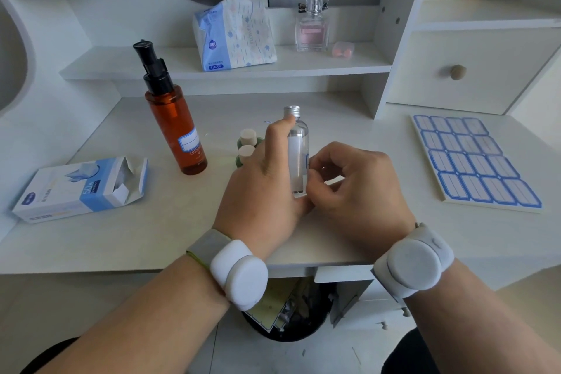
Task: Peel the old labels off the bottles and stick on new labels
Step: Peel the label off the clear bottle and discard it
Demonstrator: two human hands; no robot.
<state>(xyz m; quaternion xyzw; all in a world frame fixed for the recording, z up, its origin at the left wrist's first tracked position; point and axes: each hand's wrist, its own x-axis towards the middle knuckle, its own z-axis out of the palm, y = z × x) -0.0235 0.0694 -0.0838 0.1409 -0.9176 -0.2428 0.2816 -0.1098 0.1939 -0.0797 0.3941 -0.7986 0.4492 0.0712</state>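
Note:
My left hand (267,182) grips a small clear bottle (297,149) with a silver screw cap, held upright over the middle of the desk. My right hand (349,182) has its fingers curled against the bottle's right side, pinching the edge of a blue-bordered label (307,161) on it. An amber pump bottle (176,127) with a black pump stands to the left and carries a blue-bordered white label (188,143). A sheet of blue-bordered blank labels (473,161) lies on the desk at the right.
Two small green bottles with pale caps (247,146) stand just behind my left hand. An opened white and blue box (82,188) lies at the left. A tissue pack (233,33) and perfume bottle (312,24) sit on the shelf. A black waste bin (291,313) stands under the desk.

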